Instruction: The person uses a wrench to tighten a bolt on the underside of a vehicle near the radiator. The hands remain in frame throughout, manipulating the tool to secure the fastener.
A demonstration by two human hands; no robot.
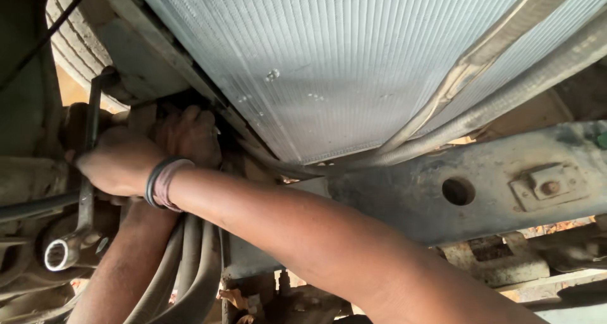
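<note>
- the right hand (117, 163) is closed around the shaft of a long combination wrench (84, 191) at the far left; its forearm crosses the view from the lower right, with dark and pink bands (161, 183) on the wrist.
- the wrench stands nearly upright: its ring end (57, 254) hangs free below the hand, and its upper end reaches a dark fitting (104, 77) beside the tyre (69, 39).
- the left hand (190, 137) lies just behind the right, fingers pressed up into the dark gap under the corner of the finned radiator (341, 65); whether it grips anything there i cannot tell.
- the left forearm rises from the bottom edge, touching a bundle of rubber hoses (190, 267).
- to the right, a rusty crossmember (404, 201) with a round hole (459, 190) and a bolted plate (545, 186) runs under the radiator.
- a grey hose (506, 99) slants along the radiator's lower edge.
</note>
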